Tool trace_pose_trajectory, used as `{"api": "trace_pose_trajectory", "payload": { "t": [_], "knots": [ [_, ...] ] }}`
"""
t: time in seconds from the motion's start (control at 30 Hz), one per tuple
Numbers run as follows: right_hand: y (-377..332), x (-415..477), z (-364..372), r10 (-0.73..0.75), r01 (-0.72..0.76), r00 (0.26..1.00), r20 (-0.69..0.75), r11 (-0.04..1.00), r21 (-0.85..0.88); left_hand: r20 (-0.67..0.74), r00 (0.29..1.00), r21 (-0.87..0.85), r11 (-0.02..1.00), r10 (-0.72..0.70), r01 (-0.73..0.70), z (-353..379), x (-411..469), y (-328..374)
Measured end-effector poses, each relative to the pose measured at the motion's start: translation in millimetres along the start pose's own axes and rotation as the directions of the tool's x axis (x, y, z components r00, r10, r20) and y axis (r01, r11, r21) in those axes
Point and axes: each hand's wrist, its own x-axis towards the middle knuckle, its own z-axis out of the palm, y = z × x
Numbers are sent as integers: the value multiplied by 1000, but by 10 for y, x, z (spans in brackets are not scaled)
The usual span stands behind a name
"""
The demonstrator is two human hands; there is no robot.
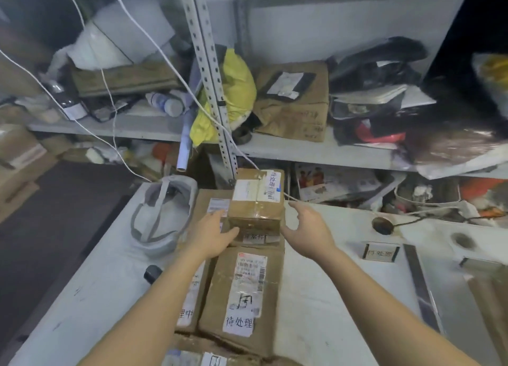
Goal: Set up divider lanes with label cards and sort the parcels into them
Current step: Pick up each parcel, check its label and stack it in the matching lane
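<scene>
Flanking the small cardboard parcel [255, 203], left hand [213, 235] and right hand [309, 229] are both spread wide, holding nothing. Parcel sits atop flat parcels [242, 291], mid-table [330, 310]; label card [380, 251] stands well right.

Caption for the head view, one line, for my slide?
Open left hand and right hand flank the top parcel; a label card stands on the table.

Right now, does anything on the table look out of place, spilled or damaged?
Yes. A grey headset lies on the table, left of the stacked parcels, though it is no parcel. Nothing looks spilled.
</scene>
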Motion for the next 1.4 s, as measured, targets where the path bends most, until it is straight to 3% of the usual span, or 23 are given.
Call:
{"api": "trace_pose_trajectory", "payload": {
  "t": [0.1, 0.2, 0.47, 0.87, 1.03, 1.23, 1.4],
  "knots": [
    [-149, 165, 155, 101, -106, 994, 34, 971, 212, 30, 998, -246, 968, 61, -51, 78, 281, -89],
    [-248, 303, 313, 164, -203, 979, 122, 856, 475, 26, 992, -352, 930, 121, -105, 177, 519, -161],
    [-326, 433, 600, 252, -210, 967, 17, 763, 612, 32, 994, -633, 772, 105, -62, 332, 859, -205],
    [-305, 49, 433, 232, -95, 965, -121, 740, 666, -14, 976, -707, 688, 217, -163, 303, 561, -29],
    [-173, -287, 168, 238, -51, 955, -174, 715, 697, -94, 949, -689, 668, 301, -281, 260, 234, 275],
    [240, -850, -237, 245, -5, 945, -218, 675, 738, -132, 919, -669, 650, 372, -359, 412, -301, 783],
    [754, -1334, -577, 212, 22, 952, -222, 673, 739, -133, 930, -653, 675, 343, -343, 707, -825, 1237]
  ]
}}
